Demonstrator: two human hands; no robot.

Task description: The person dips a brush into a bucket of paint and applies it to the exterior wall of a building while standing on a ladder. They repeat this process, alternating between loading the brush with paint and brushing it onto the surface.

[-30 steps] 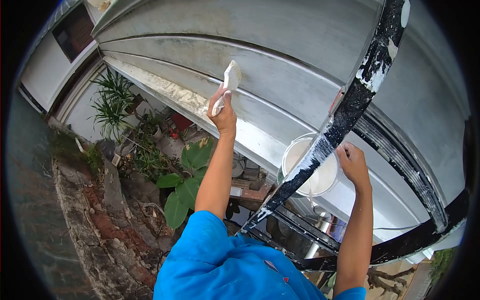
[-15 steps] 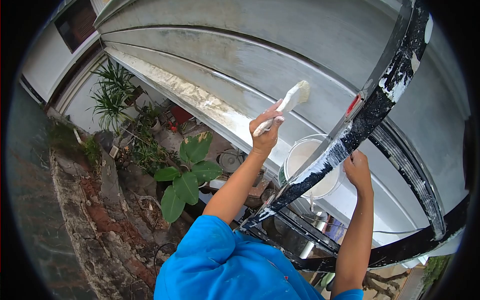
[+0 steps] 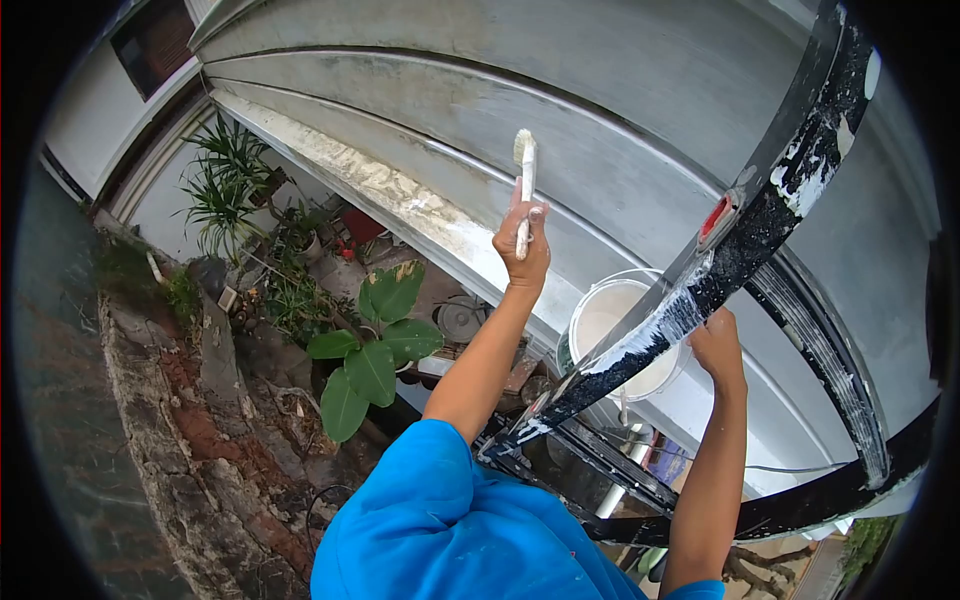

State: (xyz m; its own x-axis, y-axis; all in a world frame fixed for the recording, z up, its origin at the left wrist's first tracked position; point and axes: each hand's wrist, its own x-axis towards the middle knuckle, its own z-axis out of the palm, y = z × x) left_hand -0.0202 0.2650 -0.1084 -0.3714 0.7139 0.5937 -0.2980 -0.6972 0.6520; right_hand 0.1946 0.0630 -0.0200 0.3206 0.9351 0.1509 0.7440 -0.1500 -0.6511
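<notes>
My left hand is closed around the white handle of a paintbrush, its bristles pointing up against the grey wall. White paint smears the fingers and handle. My right hand is curled at the black ladder's rail, close beside the bucket's rim; its fingers are partly hidden and I cannot tell what they grip. Behind the rail, a white bucket of pale paint rests at the wall ledge. The rail crosses in front of it and hides part of its opening.
The ladder, spattered with white paint, rises at the right between my arms. A pale ledge runs along the wall's foot. Far below on the left are a leafy plant, spiky potted plants and a rough broken wall.
My left hand has swung the paintbrush left and up along the wall, turning it from slanted right to nearly upright. My right hand stays by the ladder rail.
</notes>
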